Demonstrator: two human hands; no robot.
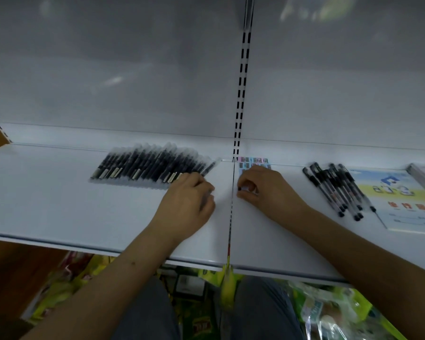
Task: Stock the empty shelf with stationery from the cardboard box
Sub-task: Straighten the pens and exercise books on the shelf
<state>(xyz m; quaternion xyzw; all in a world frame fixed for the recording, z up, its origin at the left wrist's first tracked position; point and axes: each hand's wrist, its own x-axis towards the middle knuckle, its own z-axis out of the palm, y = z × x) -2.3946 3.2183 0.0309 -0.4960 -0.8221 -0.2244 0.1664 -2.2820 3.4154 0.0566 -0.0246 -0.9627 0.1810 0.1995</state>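
On the white shelf (59, 192), the left hand (189, 200) curls its fingers around a clear pen (207, 192) beside the pen row (152, 168), while the right hand (263, 190) pinches a pastel eraser pack (253, 161).

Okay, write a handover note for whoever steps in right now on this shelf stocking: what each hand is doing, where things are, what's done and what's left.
Left hand: on the shelf at the right end of the row of clear-capped pens, gripping what looks like one pen.
Right hand: fingers curled on the pastel eraser pack, just right of the shelf seam.
Done: the pen row laid out left of the seam; loose black pens and a notebook lie further right.
Left: seat the pen and erasers, then keep filling the shelf. The cardboard box is out of view, so remaining stock is unknown.
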